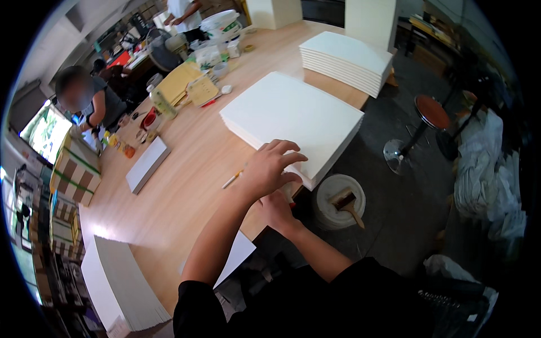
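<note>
A thick stack of large white sheets or boards (293, 112) lies on the wooden table. My left hand (272, 166) is over its near corner, fingers spread and curved, with nothing visible in them; whether the fingertips touch the top sheet I cannot tell. Lower down, my right hand (276, 211) is at the table edge, partly behind my left wrist. Its fingers are hidden, and a small bit of red shows beside it. Left of my left hand lies a yellow and white pen (232, 178). A white sheet (238, 252) sits partly under my left forearm.
Below the table's right edge stands a white bucket (324, 208) with a wide brush (348, 204) across it. Other white stacks lie at the far right (344, 59) and near left (115, 287). A round stool (431, 112) stands right. Another person (96, 98) is across the table.
</note>
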Motion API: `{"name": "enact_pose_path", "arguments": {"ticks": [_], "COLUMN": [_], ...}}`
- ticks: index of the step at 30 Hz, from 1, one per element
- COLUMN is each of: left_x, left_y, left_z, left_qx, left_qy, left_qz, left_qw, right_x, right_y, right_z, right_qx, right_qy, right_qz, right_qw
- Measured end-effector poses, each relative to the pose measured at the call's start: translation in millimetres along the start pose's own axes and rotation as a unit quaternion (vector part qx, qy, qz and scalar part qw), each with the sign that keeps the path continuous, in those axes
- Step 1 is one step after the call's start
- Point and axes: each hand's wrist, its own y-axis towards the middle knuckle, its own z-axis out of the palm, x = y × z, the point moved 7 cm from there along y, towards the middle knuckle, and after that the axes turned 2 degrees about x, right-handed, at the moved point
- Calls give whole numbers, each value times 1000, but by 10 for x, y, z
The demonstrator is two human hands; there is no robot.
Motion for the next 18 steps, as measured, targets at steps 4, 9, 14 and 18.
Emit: {"name": "enact_pose_path", "arguments": {"ticks": [4,9,14,18], "left_x": [203,395,263,-10], "left_y": [190,229,239,272], "left_z": [257,198,154,103], "left_qx": [98,72,4,-92], "left_qy": [-19,-120,-75,96], "left_qz": [-19,-114,-101,-8], "left_qw": [995,983,992,991], "right_x": [220,376,66,66], "right_y": [-128,-149,-59,-71], "right_z": [-509,-1189,-1450,-1475], "right_qx": [-16,-63,23,44], "right_qy": [62,-11,-160,-181], "right_qz": [-50,-57,121,96], "right_qw": [997,996,979,978]}}
